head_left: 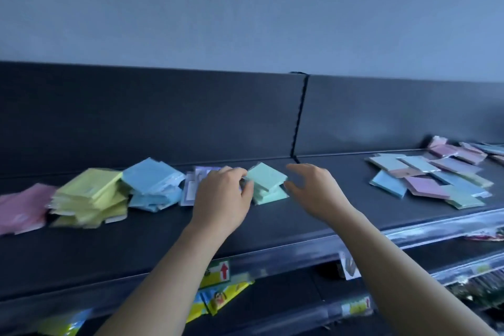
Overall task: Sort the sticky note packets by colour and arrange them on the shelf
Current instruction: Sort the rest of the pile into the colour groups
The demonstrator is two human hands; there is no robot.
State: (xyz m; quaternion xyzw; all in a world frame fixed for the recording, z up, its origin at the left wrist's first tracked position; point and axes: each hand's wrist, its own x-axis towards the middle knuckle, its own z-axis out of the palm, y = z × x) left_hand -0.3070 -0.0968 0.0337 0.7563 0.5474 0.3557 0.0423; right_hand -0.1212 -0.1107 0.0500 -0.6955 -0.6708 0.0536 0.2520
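"Reaching in from the near edge, two bare forearms (169,275) cross the clear price rail (300,251) of a dark shop shelf (272,226); beneath the rail hang yellow packages (218,300) and a tag (224,270) with a red arrow."

"And the hands, from where you stand?"

"The left hand (222,196) pinches the left edge of the top green packet (267,175), thumb and fingers curled round it. The right hand (317,188) hovers just to the right of it, palm turned toward the stack, fingers spread and loosely bent, holding nothing."

"Where does that packet sit?"

"Askew on the green stack (270,195), mid-shelf, near the back. Leftward along the shelf run a lilac pile (195,177), half hidden behind the left hand, then a blue pile (152,180), a yellow pile (90,194) and, blurred at the frame's edge, a pink pile (21,207). Each packet is wrapped in clear film; the yellow pile slumps toward the front, its lowest packets fanned out on the shelf."

"Anything not yet sorted?"

"A mixed heap (428,183) of blue, green, lilac and tan packets lies well apart on the right, with more pink and blue packets (458,151) farther along, near the rear. Behind it all stands the dark back panel (163,112), split by a notched upright (298,123), and above that a plain grey-blue wall (245,13) with one small dark spot"
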